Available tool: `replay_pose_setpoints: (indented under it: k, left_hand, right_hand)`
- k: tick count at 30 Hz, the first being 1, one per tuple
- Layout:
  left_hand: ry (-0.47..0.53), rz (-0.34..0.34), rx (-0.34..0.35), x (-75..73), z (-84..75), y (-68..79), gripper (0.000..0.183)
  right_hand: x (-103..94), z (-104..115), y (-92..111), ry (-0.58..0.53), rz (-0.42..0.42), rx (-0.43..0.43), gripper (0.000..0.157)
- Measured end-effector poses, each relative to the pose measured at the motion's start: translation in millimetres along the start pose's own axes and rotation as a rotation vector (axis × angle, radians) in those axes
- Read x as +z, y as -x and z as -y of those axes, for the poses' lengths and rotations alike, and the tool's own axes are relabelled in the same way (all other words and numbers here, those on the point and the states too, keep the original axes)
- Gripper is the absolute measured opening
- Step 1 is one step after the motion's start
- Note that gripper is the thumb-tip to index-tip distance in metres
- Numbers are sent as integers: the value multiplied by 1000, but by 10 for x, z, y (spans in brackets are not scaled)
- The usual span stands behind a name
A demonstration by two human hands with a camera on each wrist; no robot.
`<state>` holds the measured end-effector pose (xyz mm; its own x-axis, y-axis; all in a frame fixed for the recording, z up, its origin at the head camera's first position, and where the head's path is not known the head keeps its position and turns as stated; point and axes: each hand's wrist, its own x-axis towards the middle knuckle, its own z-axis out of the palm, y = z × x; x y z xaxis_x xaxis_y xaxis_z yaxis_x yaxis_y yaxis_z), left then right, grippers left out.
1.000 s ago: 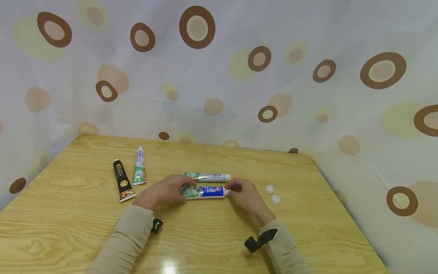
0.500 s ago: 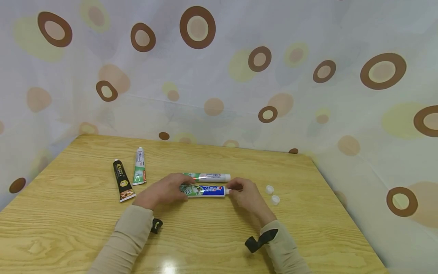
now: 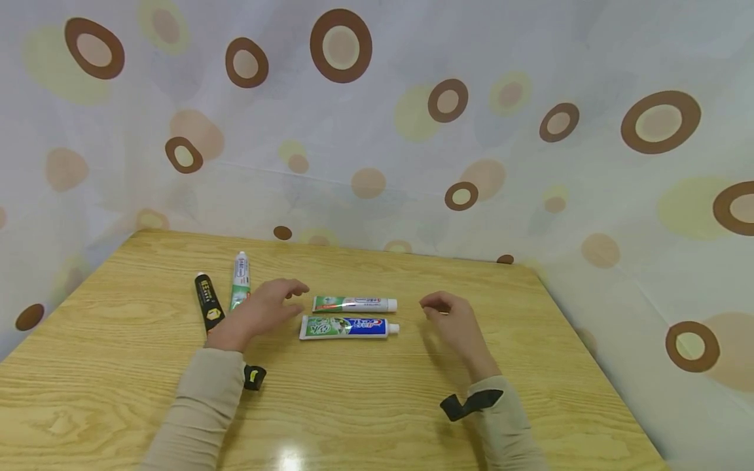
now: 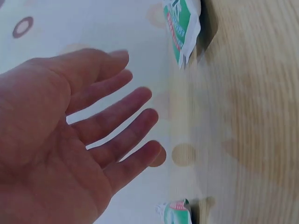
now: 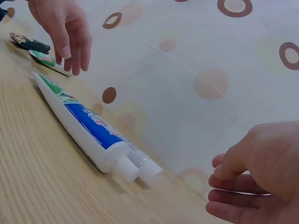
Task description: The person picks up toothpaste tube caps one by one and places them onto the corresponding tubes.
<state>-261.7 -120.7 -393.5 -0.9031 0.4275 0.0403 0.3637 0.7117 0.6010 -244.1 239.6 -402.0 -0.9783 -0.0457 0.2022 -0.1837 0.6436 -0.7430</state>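
Observation:
A blue, green and white toothpaste tube (image 3: 347,328) lies on the table with its white cap to the right. Just behind it, parallel, lies a slimmer white and green toothpaste tube (image 3: 356,305). My left hand (image 3: 262,311) hovers left of both tubes, fingers spread and holding nothing; the left wrist view shows its bare palm. Right of the tube caps is my right hand (image 3: 462,327), raised off the table. Its fingers bend loosely and hold nothing in the right wrist view, where the blue tube (image 5: 93,123) lies to its left.
Behind my left hand lie a black toothpaste tube (image 3: 207,297) and another white and green tube (image 3: 241,275), both partly covered by the hand. The wooden table (image 3: 365,405) ends at a wall covering with brown rings (image 3: 340,46).
Both hands have let go of the blue tube and drawn apart, left hand leftward, right hand rightward. The tube stays in place. Two small white caps on the right are now hidden behind the right hand.

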Motion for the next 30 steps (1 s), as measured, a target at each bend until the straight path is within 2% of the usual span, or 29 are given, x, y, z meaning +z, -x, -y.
replay_pose_setpoints:
  k: [8, 14, 20, 24, 30]
  left_hand:
    - [-22, -173, -113, -80, 98, 22, 44]
    - [-60, -266, -185, -78, 128, 45, 48]
    - [-120, -269, -210, -47, 174, 72, 50]
    - [-146, -261, -216, -34, 205, 84, 51]
    - [-193, -236, -239, -30, 245, 91, 50]
  right_hand:
    - [-249, -155, 26, 4, -88, 121, 23]
    - [-378, -214, 62, 67, -76, 165, 29]
    - [-396, -266, 70, 142, 24, 242, 39]
    - [-376, -296, 63, 217, 82, 240, 43]
    - [-354, -338, 66, 257, 97, 220, 42]
